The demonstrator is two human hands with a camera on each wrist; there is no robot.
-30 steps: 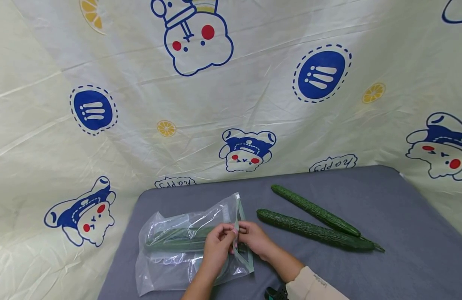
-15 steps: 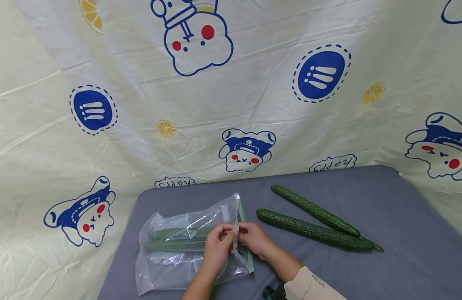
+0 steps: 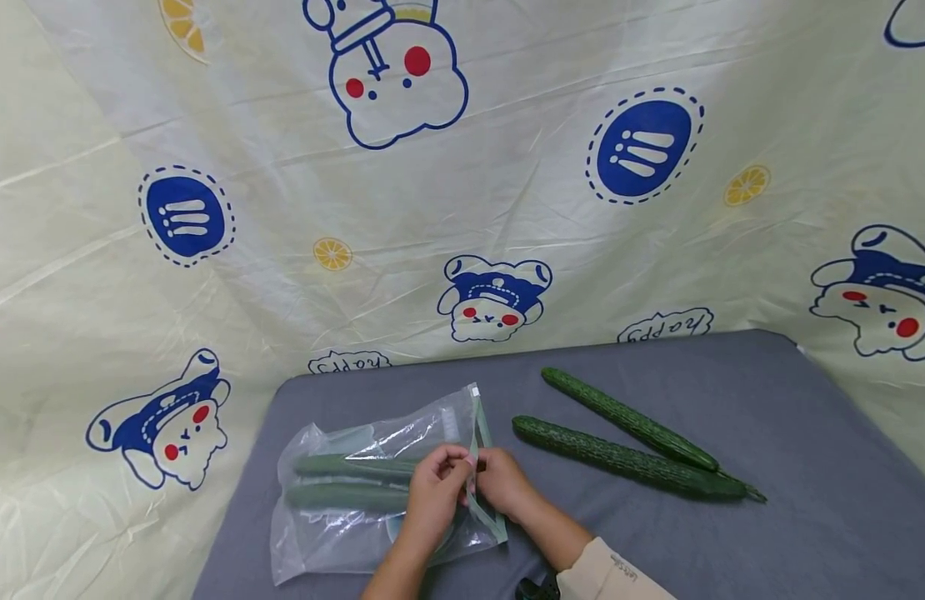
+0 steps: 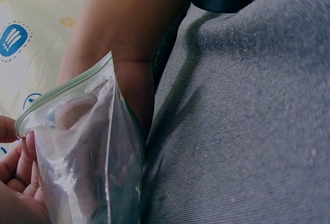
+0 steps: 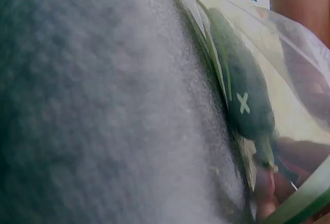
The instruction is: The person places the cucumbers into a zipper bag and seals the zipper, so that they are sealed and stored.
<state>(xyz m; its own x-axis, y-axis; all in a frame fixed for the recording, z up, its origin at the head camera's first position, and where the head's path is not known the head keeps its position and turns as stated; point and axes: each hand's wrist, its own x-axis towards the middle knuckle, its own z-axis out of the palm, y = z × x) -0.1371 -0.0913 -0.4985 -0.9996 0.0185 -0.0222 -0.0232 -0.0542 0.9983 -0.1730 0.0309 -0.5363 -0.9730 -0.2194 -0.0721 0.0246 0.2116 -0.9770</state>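
"happy" lettering (image 3: 665, 326) can be read upside down, printed twice on the backdrop (image 3: 552, 200). Small print on the right sleeve (image 3: 611, 577) can't be made out. A white X (image 5: 243, 103) is seen over a cucumber, right wrist view. Mouth of the clear bag (image 3: 323, 550) is pinched by both left-hand grip (image 3: 435, 493) and right-hand grip (image 3: 505, 483). Bagged cucumbers (image 3: 350, 498) lie left of the grips, partly hidden by the left hand. Loose cucumbers (image 3: 620, 457) are seen right, on the grey worktop (image 3: 815, 467). Versus 1 s ago: a clear gap is now seen between bagged cucumbers; pinch position unchanged.
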